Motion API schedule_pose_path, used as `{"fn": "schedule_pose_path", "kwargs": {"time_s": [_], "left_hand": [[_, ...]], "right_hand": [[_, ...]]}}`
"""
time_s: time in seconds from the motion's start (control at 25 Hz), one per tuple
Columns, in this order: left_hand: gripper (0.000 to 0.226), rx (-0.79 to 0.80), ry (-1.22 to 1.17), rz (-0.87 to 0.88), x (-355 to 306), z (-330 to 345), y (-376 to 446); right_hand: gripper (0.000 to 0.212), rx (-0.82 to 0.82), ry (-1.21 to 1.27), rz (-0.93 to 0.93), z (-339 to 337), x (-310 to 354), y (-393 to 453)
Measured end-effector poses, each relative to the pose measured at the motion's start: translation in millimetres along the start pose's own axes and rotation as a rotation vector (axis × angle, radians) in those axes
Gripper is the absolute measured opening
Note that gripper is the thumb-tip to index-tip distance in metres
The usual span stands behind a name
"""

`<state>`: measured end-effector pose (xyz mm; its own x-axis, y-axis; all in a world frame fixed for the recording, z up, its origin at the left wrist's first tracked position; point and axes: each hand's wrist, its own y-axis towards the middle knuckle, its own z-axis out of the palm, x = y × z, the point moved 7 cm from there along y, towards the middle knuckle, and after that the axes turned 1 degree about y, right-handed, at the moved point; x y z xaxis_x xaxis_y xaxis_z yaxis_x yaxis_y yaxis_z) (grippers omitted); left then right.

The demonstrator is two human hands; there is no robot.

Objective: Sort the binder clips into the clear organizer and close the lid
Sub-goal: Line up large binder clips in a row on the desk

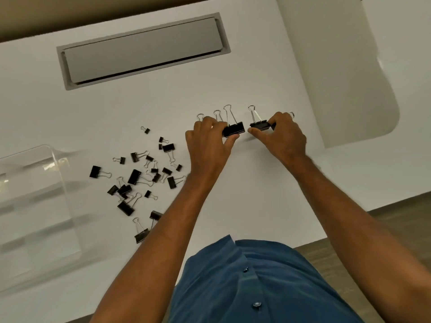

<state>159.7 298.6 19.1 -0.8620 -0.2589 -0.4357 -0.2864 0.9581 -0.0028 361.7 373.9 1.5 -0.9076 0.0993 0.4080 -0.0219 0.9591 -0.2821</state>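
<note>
My left hand (207, 145) grips a large black binder clip (234, 129) between thumb and fingers, and more silver clip handles (217, 114) stick up behind its knuckles. My right hand (283, 135) holds another large black binder clip (259, 125), with a further handle (292, 114) peeking out past its fingers. Both hands are at the middle of the white table (256, 183), close together. Several loose black binder clips (140, 178) of mixed sizes lie scattered to the left. The clear organizer (35, 201) stands at the left edge, with empty-looking compartments.
A grey recessed cable hatch (142, 51) sits in the table at the back. A white curved object (349, 73) covers the right rear. The table's front edge runs diagonally at right, with wood floor (396, 220) beyond. My blue shirt (256, 283) fills the bottom centre.
</note>
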Motion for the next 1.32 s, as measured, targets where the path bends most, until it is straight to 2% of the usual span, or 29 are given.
{"fn": "schedule_pose_path", "kwargs": {"time_s": [0.4,0.56,0.64,0.72,0.76,0.88,1.12,1.32], "left_hand": [[0.038,0.029,0.251,0.061,-22,53,42],[0.038,0.034,0.318,0.109,-28,64,47],[0.039,0.032,0.358,0.139,-32,67,48],[0.042,0.024,0.414,0.161,-36,69,49],[0.043,0.021,0.438,0.170,-37,69,49],[0.043,0.027,0.477,0.188,-40,71,48],[0.046,0.039,0.448,0.165,-39,75,47],[0.040,0.046,0.273,0.173,-33,77,47]], "right_hand": [[0.065,-0.018,-0.128,-0.096,16,-18,32],[0.066,0.041,-0.125,-0.140,9,-28,42],[0.056,0.089,-0.089,-0.202,2,-33,45],[0.035,0.096,-0.110,-0.304,-4,-37,48],[0.034,0.084,-0.133,-0.351,-6,-39,50],[0.047,0.095,-0.189,-0.454,-3,-44,57],[0.044,0.075,-0.192,-0.534,6,-47,65],[0.038,0.058,-0.109,-0.506,5,-49,70]]}}
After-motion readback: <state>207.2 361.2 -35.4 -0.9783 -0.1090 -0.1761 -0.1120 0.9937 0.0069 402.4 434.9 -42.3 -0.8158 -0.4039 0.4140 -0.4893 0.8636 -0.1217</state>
